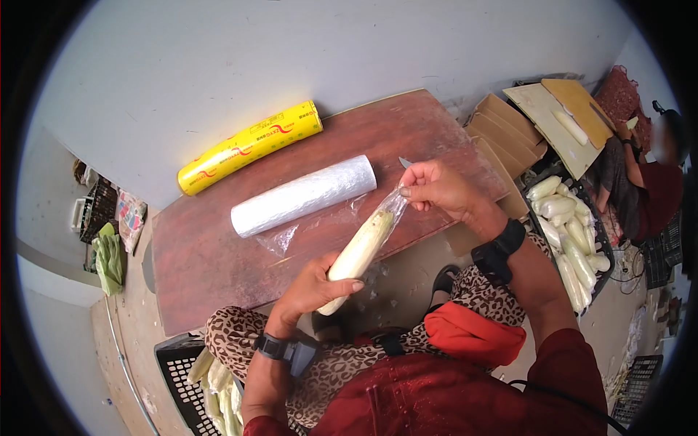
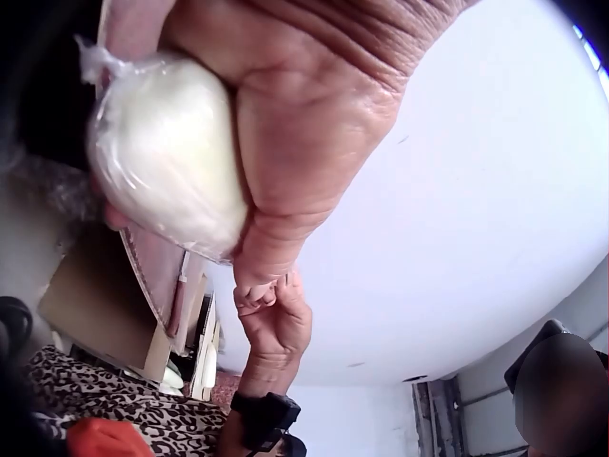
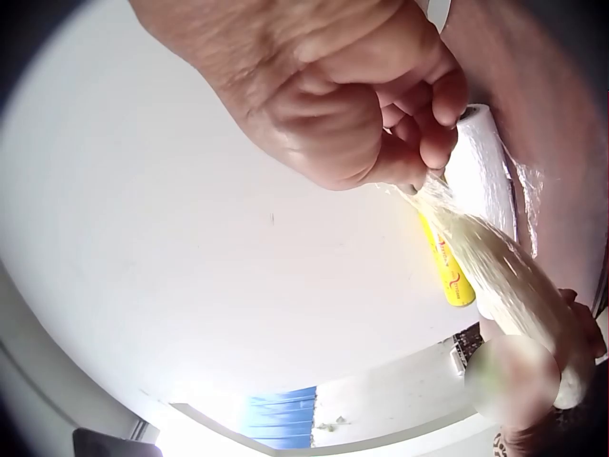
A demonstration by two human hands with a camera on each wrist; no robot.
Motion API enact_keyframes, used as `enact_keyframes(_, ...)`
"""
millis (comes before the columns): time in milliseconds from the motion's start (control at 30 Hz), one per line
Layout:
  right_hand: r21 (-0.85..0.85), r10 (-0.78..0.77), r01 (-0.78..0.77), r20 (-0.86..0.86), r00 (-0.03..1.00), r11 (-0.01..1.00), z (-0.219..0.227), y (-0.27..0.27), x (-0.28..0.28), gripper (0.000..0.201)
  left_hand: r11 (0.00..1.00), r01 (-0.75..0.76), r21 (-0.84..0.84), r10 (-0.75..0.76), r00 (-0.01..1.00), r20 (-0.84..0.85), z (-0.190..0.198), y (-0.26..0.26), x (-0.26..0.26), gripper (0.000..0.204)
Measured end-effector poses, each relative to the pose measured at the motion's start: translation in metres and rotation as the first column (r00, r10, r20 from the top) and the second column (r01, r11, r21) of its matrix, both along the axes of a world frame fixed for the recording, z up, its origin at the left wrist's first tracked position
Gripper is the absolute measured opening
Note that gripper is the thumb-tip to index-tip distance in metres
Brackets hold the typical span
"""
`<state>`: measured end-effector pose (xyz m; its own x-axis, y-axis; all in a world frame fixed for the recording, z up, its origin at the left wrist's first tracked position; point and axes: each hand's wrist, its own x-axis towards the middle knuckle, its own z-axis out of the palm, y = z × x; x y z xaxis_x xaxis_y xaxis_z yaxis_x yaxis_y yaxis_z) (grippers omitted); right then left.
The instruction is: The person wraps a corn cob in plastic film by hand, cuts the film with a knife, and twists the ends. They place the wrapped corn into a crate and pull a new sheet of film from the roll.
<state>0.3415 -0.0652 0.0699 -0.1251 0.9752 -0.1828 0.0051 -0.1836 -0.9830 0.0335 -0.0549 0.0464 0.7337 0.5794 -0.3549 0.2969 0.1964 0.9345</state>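
Note:
A long pale vegetable in clear film is held slanting over the table's front edge. The left hand grips its lower part, thumb across it; the left wrist view shows the rounded, film-covered end close beside the palm. At the upper end, the right hand pinches the gathered film between thumb and fingers, the film drawn out past the vegetable's tip. Behind lies a white film roll, with loose film on the table along its front side.
A yellow printed roll lies at the table's back edge. A blade tip shows by the right hand. Crates of wrapped vegetables stand at right and lower left. Cardboard stands right of the table; another person sits beyond.

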Motion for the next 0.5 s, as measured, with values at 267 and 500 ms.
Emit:
enact_keyframes(267,0.152,-0.091,0.122,-0.199,0.976,0.981,0.001,0.005,0.027,0.025,0.991,-0.018,-0.132,0.021,0.999,0.024,0.001,0.0,-0.01,0.044)
enact_keyframes(500,0.139,0.312,-0.306,-0.019,0.95,0.942,0.033,-0.013,-0.01,0.07,0.942,0.01,-0.335,0.035,0.992,0.125,0.002,0.0,-0.013,0.05)
